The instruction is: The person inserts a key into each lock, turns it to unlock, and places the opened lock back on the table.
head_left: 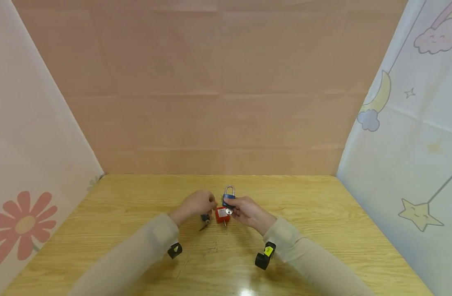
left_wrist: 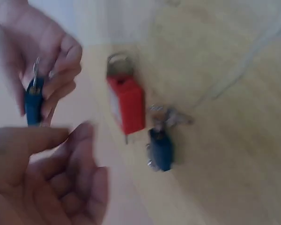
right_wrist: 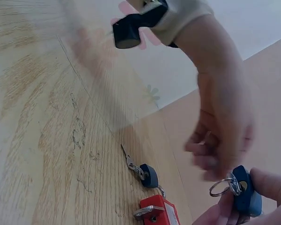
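A blue padlock [head_left: 228, 200] is held by my right hand [head_left: 250, 211], its shackle pointing up and away in the head view. A silver key ring [right_wrist: 220, 188] hangs at the keyhole end of its body. Just left of it is my left hand [head_left: 198, 203], fingers loosely curled with nothing visible in them; it is blurred in the wrist views. Below the hands a red padlock [left_wrist: 129, 103] with a white label lies on the table, a key in its bottom. Beside it lies a second, dark blue padlock [right_wrist: 149, 176] with keys [right_wrist: 129, 161] attached.
The wood-grain table [head_left: 130, 205] carries some thin dark marks [head_left: 212, 248] in front of the padlocks. A plain backdrop [head_left: 218, 123] stands behind, with printed cloth panels at left and right. Each wrist wears a black camera [head_left: 263, 260].
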Available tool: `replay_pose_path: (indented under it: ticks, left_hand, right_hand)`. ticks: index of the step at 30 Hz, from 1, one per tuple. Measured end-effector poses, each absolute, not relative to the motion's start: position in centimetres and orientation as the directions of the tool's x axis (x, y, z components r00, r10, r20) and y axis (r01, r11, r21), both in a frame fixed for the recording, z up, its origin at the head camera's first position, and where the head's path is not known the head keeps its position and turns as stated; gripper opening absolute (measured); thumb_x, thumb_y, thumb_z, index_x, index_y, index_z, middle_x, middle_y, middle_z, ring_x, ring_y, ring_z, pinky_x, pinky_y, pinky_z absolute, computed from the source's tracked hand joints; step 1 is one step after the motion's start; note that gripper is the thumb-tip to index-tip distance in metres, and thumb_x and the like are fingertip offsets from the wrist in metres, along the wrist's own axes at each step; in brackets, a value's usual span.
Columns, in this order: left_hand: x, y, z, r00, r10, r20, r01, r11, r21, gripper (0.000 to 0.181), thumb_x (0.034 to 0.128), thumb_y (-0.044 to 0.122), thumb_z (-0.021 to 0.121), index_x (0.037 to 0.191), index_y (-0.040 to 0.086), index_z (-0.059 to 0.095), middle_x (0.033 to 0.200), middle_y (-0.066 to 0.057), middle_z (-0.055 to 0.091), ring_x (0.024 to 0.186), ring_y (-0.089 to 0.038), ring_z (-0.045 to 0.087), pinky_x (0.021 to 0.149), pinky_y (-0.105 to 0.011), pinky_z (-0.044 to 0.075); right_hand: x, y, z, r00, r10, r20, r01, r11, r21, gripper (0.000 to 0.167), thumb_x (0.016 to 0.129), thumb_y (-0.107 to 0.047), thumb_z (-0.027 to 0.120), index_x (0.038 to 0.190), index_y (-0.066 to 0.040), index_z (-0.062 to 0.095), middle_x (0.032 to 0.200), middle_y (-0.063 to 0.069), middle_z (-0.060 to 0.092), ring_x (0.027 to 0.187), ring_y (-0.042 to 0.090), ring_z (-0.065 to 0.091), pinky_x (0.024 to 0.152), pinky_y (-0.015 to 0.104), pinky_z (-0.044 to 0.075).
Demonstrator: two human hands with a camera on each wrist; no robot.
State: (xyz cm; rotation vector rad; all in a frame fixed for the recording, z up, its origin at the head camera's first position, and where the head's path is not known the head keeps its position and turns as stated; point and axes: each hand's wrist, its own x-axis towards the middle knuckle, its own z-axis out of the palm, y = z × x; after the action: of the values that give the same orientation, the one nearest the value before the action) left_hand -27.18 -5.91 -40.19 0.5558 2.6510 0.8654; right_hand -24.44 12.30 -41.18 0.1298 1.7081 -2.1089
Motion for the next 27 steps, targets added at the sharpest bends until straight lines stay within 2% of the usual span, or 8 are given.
replay_pose_path:
  ticks: [3,7,11,16,20,24,27]
  left_hand:
    - [-27.8,-5.6,-39.2,-0.933,0.353,-0.072,0.240,0.756,0.609,0.037,0.1025,0.026,0.047,0.082,0.005,0.069,0.071,-0.003,0.064,0.061,-0.017,0.058,0.052,-0.026,0.043]
    - [-27.7,-4.5,-38.0,-0.946,0.323,-0.006,0.257,0.763,0.593,0.046,0.1039,0.034,0.042,0.068,0.010,0.059,0.059,-0.001,0.052,0.049,-0.013,0.044,0.045,-0.025,0.034]
    - [-27.3,-3.3,-37.5,-0.957,0.288,0.026,0.266,0.841,0.471,0.053,0.1016,0.045,0.043,0.059,0.014,0.050,0.049,0.002,0.039,0.041,-0.011,0.035,0.040,-0.024,0.027]
    - [-27.4,-2.4,-37.7,-0.973,0.229,-0.016,0.209,0.911,0.356,0.061,0.0933,0.061,0.048,0.050,0.018,0.045,0.044,0.005,0.034,0.038,-0.011,0.035,0.038,-0.024,0.026]
    - [-27.6,-2.1,-37.9,-0.976,0.215,-0.046,0.189,0.927,0.323,0.059,0.0915,0.056,0.054,0.047,0.019,0.042,0.043,0.006,0.031,0.038,-0.011,0.035,0.037,-0.023,0.026]
    - [-27.7,-2.1,-38.0,-0.976,0.211,-0.057,0.181,0.924,0.336,0.055,0.0925,0.044,0.056,0.047,0.019,0.040,0.042,0.006,0.031,0.037,-0.011,0.035,0.036,-0.023,0.027]
    - [-27.6,-2.2,-37.9,-0.975,0.214,-0.065,0.180,0.923,0.339,0.054,0.0936,0.041,0.056,0.047,0.019,0.039,0.043,0.006,0.031,0.037,-0.011,0.035,0.036,-0.023,0.027]
  right_hand:
    - [-24.3,12.1,-41.1,-0.907,-0.275,-0.319,0.361,-0.118,-0.925,0.041,0.098,-0.012,0.056,0.127,0.015,0.047,0.089,0.000,0.060,0.072,0.006,0.052,0.074,0.022,0.042]
    - [-24.1,11.8,-41.0,-0.905,-0.301,-0.302,0.343,-0.094,-0.935,0.042,0.099,-0.013,0.055,0.129,0.016,0.047,0.091,0.000,0.059,0.073,0.006,0.050,0.074,0.022,0.040]
    - [-24.1,11.7,-40.8,-0.905,-0.318,-0.283,0.329,-0.101,-0.939,0.044,0.100,-0.012,0.053,0.132,0.015,0.045,0.094,0.000,0.060,0.074,0.005,0.053,0.071,0.021,0.041]
    - [-24.1,11.7,-41.1,-0.889,-0.380,-0.255,0.321,-0.122,-0.939,0.043,0.100,-0.010,0.053,0.134,0.015,0.044,0.090,-0.004,0.064,0.072,0.002,0.058,0.066,0.016,0.045]
    - [-23.9,11.6,-41.3,-0.882,-0.404,-0.243,0.319,-0.134,-0.938,0.041,0.099,-0.008,0.052,0.133,0.014,0.045,0.086,-0.006,0.065,0.070,0.001,0.060,0.065,0.015,0.046]
    - [-23.6,11.3,-41.3,-0.882,-0.394,-0.259,0.329,-0.121,-0.936,0.040,0.099,-0.009,0.052,0.132,0.013,0.047,0.082,-0.006,0.064,0.066,0.001,0.057,0.063,0.017,0.042]
    - [-23.3,11.0,-41.3,-0.881,-0.387,-0.271,0.341,-0.124,-0.932,0.039,0.099,-0.009,0.052,0.131,0.013,0.048,0.081,-0.006,0.063,0.066,0.001,0.057,0.064,0.018,0.042]
